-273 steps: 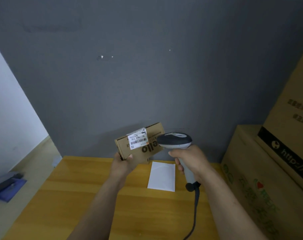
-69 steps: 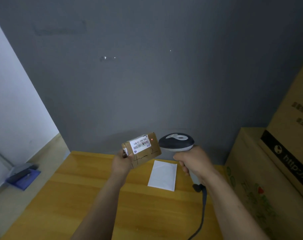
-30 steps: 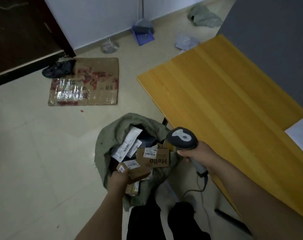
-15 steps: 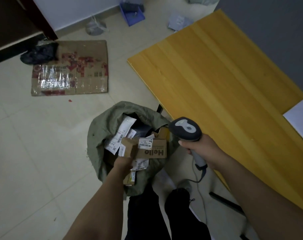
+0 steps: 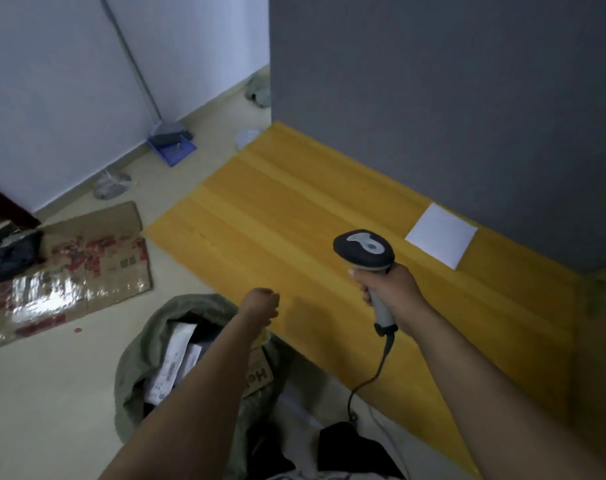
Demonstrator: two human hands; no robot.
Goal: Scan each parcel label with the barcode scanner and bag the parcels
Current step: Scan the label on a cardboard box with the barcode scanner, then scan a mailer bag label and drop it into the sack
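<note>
A grey-green bag (image 5: 135, 368) stands open on the floor by the table's corner. Inside it lie several parcels with white labels (image 5: 171, 365) and a brown "Hello" box (image 5: 258, 377), partly hidden by my left forearm. My left hand (image 5: 261, 303) hovers above the bag's far rim with its fingers curled under, and nothing shows in it. My right hand (image 5: 391, 296) grips the handle of the grey barcode scanner (image 5: 363, 249) over the yellow table (image 5: 294, 216). The scanner's cable (image 5: 370, 379) hangs down to the floor.
A white sheet (image 5: 441, 235) lies at the table's back edge against the grey wall. On the floor to the left are a flattened cardboard box (image 5: 72, 268), a blue dustpan with a broom (image 5: 171, 147) and a dark bag (image 5: 7, 254).
My left hand has let go of the small brown parcel into the bag and risen above it. My view has lifted from the bag toward the table. The scanner stays in my right hand.
</note>
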